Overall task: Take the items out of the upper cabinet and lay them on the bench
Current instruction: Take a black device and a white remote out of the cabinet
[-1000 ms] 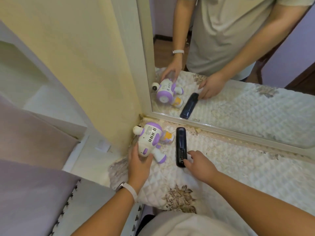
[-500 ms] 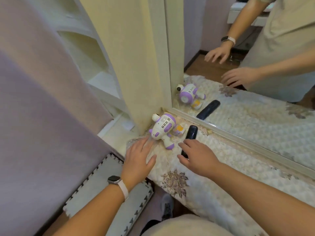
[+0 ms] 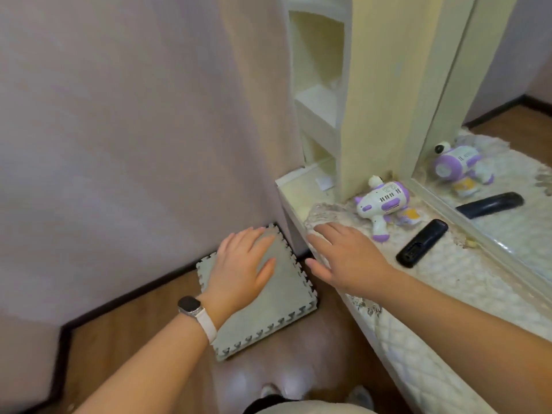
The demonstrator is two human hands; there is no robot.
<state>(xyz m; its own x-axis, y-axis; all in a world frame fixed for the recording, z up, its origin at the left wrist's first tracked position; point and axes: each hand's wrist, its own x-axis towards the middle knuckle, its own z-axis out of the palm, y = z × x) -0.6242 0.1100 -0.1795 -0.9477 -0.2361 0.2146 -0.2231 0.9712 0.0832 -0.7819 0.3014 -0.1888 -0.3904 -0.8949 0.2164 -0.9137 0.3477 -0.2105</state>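
Observation:
A white and purple toy gun point(image 3: 383, 203) lies on the quilted bench point(image 3: 448, 282) against the cream cabinet side. A black remote point(image 3: 422, 242) lies just to its right, by the mirror's frame. Both of my hands are off these items and hold nothing. My left hand point(image 3: 242, 270), with a watch on its wrist, hovers open over the floor mat. My right hand point(image 3: 348, 258) hangs open above the bench's left front corner, fingers spread, a short way left of the toy.
A grey foam puzzle mat point(image 3: 277, 312) lies on the wooden floor beside the bench. A pale wall or door fills the left. Cream open shelves point(image 3: 318, 112) stand behind the bench end. The mirror point(image 3: 513, 144) on the right reflects the toy and remote.
Both hands have let go of the toy and the remote and drawn back to the left. The view has swung left toward the wall and floor.

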